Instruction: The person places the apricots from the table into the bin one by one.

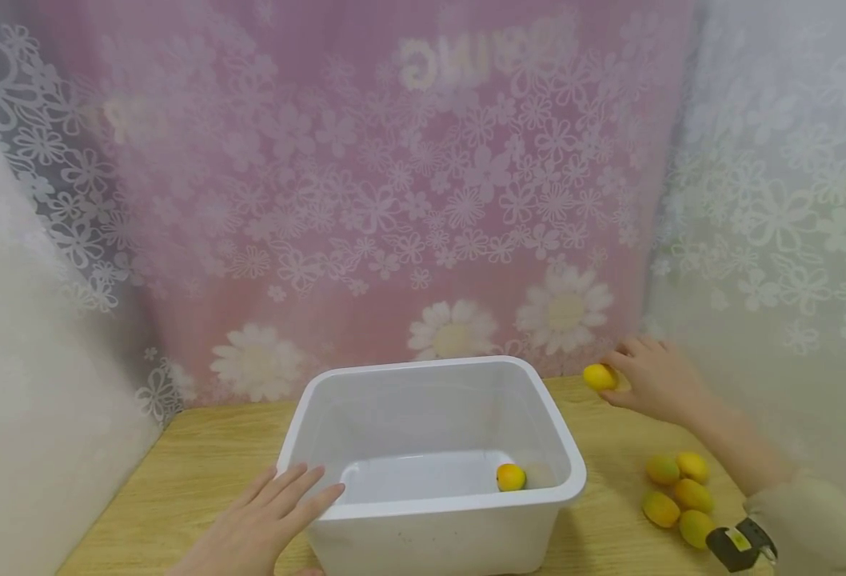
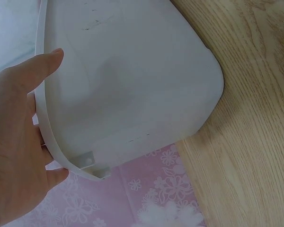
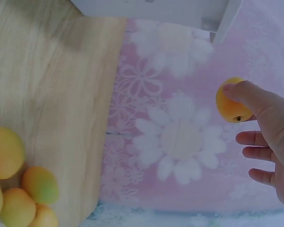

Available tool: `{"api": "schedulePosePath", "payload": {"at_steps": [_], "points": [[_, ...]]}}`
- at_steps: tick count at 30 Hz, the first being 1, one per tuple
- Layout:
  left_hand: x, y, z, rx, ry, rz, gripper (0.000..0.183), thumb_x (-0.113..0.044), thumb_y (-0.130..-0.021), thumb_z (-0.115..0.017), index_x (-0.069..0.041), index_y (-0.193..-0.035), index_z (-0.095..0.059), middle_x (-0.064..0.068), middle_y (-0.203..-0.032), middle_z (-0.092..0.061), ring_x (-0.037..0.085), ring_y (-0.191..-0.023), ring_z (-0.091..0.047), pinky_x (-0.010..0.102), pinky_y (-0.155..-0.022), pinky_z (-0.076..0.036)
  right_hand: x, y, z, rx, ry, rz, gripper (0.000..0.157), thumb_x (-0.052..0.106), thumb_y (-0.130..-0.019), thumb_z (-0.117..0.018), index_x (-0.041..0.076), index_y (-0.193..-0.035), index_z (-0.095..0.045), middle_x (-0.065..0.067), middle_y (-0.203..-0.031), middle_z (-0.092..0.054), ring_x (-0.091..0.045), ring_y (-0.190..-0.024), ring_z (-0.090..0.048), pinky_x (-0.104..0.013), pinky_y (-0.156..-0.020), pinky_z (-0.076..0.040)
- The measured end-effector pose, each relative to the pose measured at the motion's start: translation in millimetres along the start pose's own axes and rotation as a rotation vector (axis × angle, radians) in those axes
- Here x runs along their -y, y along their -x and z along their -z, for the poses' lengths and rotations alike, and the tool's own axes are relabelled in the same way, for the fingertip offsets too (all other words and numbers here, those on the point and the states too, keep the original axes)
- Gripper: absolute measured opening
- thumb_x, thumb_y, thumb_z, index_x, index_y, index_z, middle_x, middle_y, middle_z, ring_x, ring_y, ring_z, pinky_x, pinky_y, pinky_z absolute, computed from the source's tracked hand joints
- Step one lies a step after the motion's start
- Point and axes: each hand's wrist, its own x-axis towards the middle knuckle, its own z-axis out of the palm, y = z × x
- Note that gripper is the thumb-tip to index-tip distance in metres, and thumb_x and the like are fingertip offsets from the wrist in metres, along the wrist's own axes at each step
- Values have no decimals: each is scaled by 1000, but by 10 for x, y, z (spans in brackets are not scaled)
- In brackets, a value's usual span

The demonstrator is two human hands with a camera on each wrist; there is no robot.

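Note:
My right hand [image 1: 656,380] pinches a small yellow mango [image 1: 600,377] between thumb and fingers, above the table to the right of a white plastic basin [image 1: 437,506]. In the right wrist view the thumb lies over the held mango [image 3: 233,105], whose dark stem spot shows, and the other fingers extend below it. One orange-yellow mango [image 1: 511,478] lies in the basin, near its front right corner. My left hand [image 1: 261,516] lies across the basin's front left corner, fingers straight over the rim. Its thumb [image 2: 49,61] is on the outer side of the wall.
Several yellow-green mangoes [image 1: 682,496] lie grouped on the wooden table [image 1: 229,456] to the right of the basin, beside the right forearm. Behind the table hangs a pink floral curtain [image 1: 394,200]. A dark wrist device [image 1: 743,544] sits on the right wrist.

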Motion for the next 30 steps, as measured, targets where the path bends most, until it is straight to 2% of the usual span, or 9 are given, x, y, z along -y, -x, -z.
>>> {"api": "schedulePosePath", "payload": {"at_steps": [8, 15, 23, 30], "points": [[-2, 7, -3, -5, 1, -5, 74, -65, -80, -56, -20, -138, -47, 6, -131, -55, 24, -117, -54, 18, -111, 9, 29, -177, 159, -56, 45, 93, 39, 37, -68, -79, 11, -96, -68, -7, -86, -58, -28, -78, -54, -47, -65, -48], [-10, 11, 3, 6, 7, 4, 75, -64, -80, -57, -22, -141, -43, 6, -131, -55, 25, -117, -54, 18, -111, 10, 56, -342, 264, -107, 42, 176, 34, 36, -68, -78, 13, -92, -68, -4, -85, -58, -26, -80, -53, -41, -63, -49], [-7, 8, 6, 0, 0, -3, 75, -65, -81, -54, -21, -140, -45, 7, -130, -56, 25, -116, -55, 18, -111, 10, 103, -506, 378, -68, 7, 198, 33, 33, -71, -78, 13, -94, -68, -4, -88, -60, -26, -84, -55, -44, -73, -47], [9, -7, 3, 6, 4, -12, 76, -66, -80, -55, -20, -140, -43, 9, -130, -55, 28, -115, -55, 19, -111, 11, 188, -624, 449, -24, -12, 220, 33, 32, -72, -78, 13, -96, -68, -3, -89, -58, -24, -84, -54, -43, -73, -48]]}}
